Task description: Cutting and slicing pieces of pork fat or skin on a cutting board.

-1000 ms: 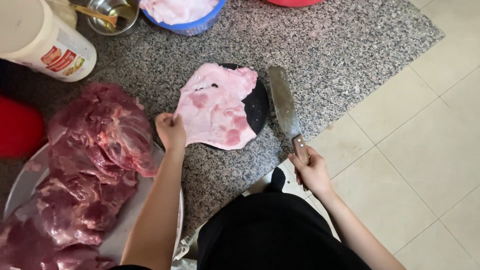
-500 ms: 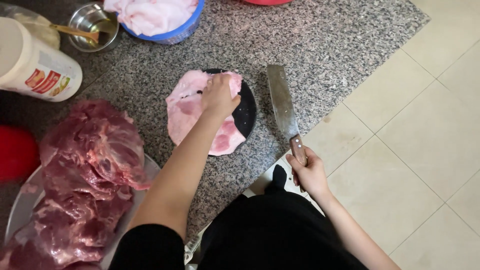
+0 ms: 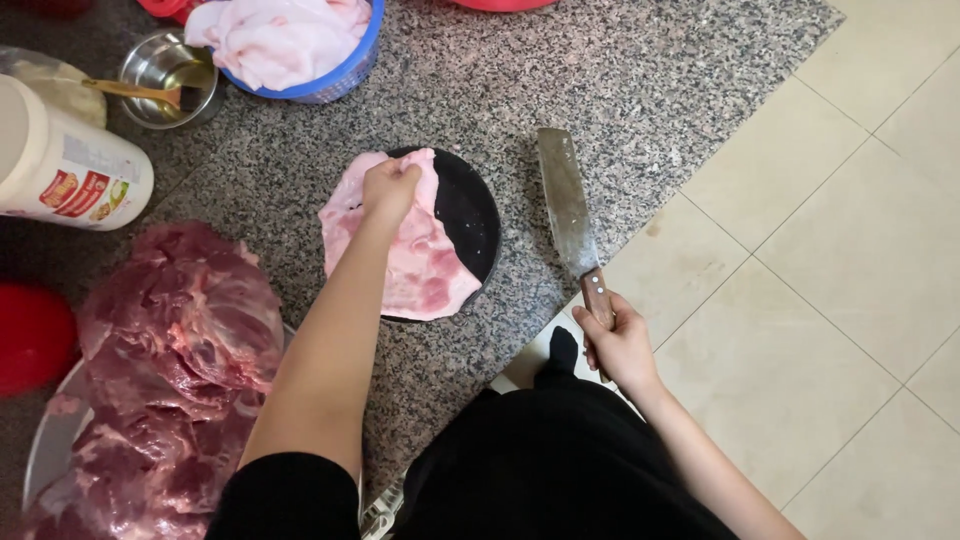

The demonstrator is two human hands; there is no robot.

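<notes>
Far left, dark red meat [image 3: 165,360] is heaped on a tray [image 3: 45,455], out of your way. Your left hand [image 3: 390,190] is pinched shut on the top edge of the pale pink slab [image 3: 410,250], which lies draped across the round black board [image 3: 470,215] mid-counter, thin, floppy, fatty. Right of it, your right hand [image 3: 620,345] is wrapped tight around the cleaver [image 3: 567,205], blade resting flat on the granite, parked clear of your fingers.

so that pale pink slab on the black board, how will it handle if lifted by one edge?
Probably floppy: the pink slab already bunches into folds where the left hand grips its top edge. Likely slippery, as its surface looks wet and glossy. It drapes past the round black board, so it would likely sag and stretch rather than hold shape.
</notes>
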